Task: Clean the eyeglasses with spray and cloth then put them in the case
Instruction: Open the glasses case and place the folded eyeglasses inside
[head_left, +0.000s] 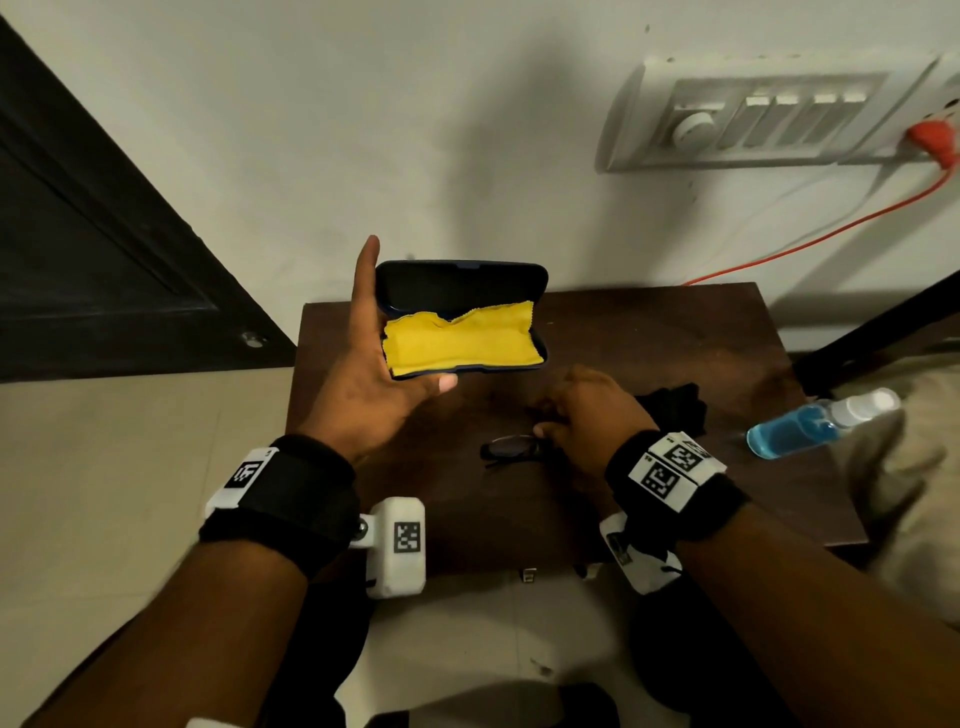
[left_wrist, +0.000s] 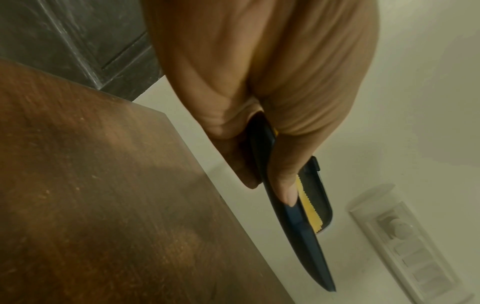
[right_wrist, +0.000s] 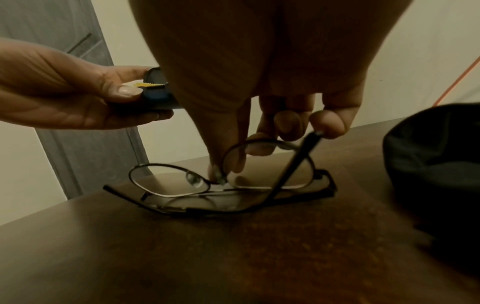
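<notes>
My left hand (head_left: 379, 379) holds an open dark blue glasses case (head_left: 462, 283) above the table's back left, thumb on its front edge and index finger pointing up. A yellow cloth (head_left: 457, 340) lies inside the case (left_wrist: 293, 224). The thin dark-framed eyeglasses (right_wrist: 182, 185) lie on the brown table (head_left: 649, 332), one temple arm sticking up. My right hand (right_wrist: 239, 162) reaches down on them, with thumb and fingers pinching the frame at the bridge and one lens. A spray bottle (head_left: 815, 423) of blue liquid lies at the table's right edge.
A crumpled black cloth (head_left: 675, 408) sits on the table just right of my right hand. A wall switchboard (head_left: 769, 119) with an orange plug and cord (head_left: 810, 239) is behind the table. A dark door (head_left: 93, 234) stands to the left.
</notes>
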